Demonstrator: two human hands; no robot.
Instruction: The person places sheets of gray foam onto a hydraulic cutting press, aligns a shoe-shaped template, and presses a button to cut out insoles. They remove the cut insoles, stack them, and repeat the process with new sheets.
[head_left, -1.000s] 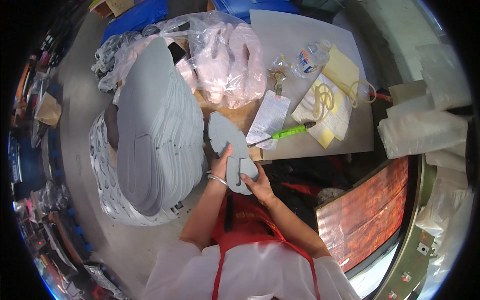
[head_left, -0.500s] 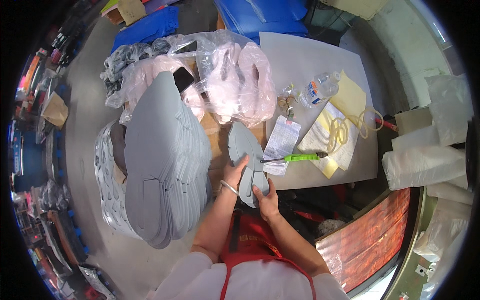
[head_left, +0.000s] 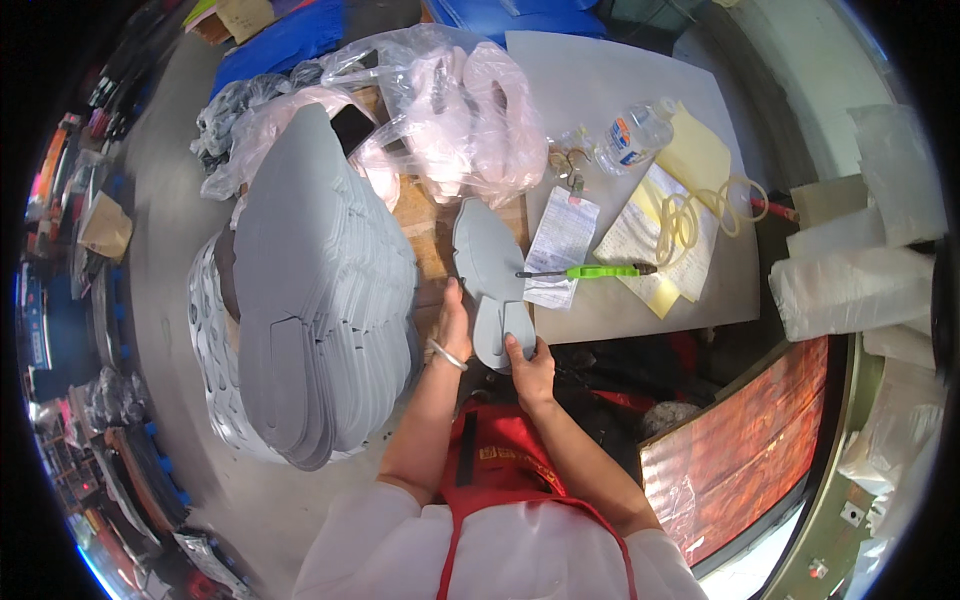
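A flat grey insole (head_left: 490,255), with cut lines across its heel part, lies at the front edge of the table, toe end pointing away. My right hand (head_left: 533,372) grips its near end, thumb on top and fingers underneath. Along the insole's left edge, my left hand (head_left: 454,325) is held upright with its fingers stretched out and no thumb over the sheet. A bracelet circles the left wrist. To the left rises a tall, leaning stack of similar grey insoles (head_left: 320,290). A green-handled tool with a thin dark shaft (head_left: 600,271) has its tip by the insole's right edge.
Pink pieces in clear plastic bags (head_left: 480,120) lie at the back, beside a dark phone (head_left: 351,128). Right of the insole are written papers (head_left: 562,245), a plastic bottle (head_left: 637,135) and pale coiled tubing (head_left: 678,228). A perforated light sheet bundle (head_left: 207,350) stands behind the stack.
My left thumb has come off the top of the insole, and that hand has shifted to its left edge. My right hand keeps its grip. The whole view has shifted slightly.
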